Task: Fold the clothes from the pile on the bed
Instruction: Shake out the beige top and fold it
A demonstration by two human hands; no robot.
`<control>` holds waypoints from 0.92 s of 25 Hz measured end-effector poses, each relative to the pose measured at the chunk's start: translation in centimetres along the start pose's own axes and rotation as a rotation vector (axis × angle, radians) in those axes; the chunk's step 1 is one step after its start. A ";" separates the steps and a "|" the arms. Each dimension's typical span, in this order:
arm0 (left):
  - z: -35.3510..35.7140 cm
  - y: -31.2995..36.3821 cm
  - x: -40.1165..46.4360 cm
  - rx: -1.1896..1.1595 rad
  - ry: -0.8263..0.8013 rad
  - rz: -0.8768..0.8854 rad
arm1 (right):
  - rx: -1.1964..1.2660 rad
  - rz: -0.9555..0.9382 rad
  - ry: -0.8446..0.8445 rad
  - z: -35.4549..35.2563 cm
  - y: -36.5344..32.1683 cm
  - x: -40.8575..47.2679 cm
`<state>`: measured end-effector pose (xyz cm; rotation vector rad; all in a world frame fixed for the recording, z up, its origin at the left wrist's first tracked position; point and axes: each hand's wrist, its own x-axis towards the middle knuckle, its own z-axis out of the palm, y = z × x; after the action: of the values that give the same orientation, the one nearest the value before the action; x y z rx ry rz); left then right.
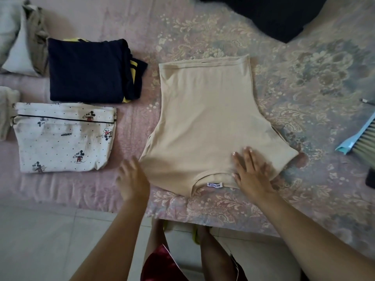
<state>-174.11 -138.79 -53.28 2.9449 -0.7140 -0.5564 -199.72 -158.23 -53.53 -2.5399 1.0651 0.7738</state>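
Bed: the floral pink bed (284,94) carries all the clothes; the person stands at its near edge.
Beige top: the beige top (207,122) lies spread flat mid-bed, neck and label toward the person, hem at the far side; judged smoothed out but not yet folded.
Folded so far: a navy garment (85,69) and a Mickey-print garment (65,136) lie folded and apart at left, so at least two pieces look finished.
Left to do: crumpled pale clothes (22,37) at the far left corner and a dark heap (269,15) at the top edge may be waiting; I cannot tell which is the pile.
Right hand: the right hand (251,175) presses flat on the top's near right shoulder, fingers straight and spread, gripping nothing.
Left hand: the left hand (133,179), blurred, sits at the top's near left corner; whether it pinches cloth I cannot tell.
In the way: a blue brush (361,138) lies at right, well apart from the top.
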 end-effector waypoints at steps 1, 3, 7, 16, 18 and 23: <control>0.5 0.8 -0.6 0.124 0.084 0.287 | -0.070 -0.095 0.076 0.7 0.0 -0.7; 2.4 1.5 -1.9 0.239 0.063 0.760 | -0.162 -0.267 0.140 2.5 0.4 -2.0; 5.6 0.8 -1.9 0.426 -0.085 0.980 | -0.207 -0.389 0.209 4.9 1.1 -2.6; 6.9 -0.8 -1.8 0.348 0.086 1.223 | -0.197 -0.385 0.285 5.2 3.7 0.0; 6.7 -1.5 -2.3 0.355 0.079 1.278 | -0.243 -0.393 0.322 5.8 3.9 -0.9; 5.7 -1.5 -1.9 0.393 0.053 1.300 | -0.292 -0.515 0.267 5.1 5.0 -2.7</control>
<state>-177.12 -136.47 -58.20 1.9740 -2.5293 -0.1820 -206.76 -157.84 -56.36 -3.0340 0.3304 0.4821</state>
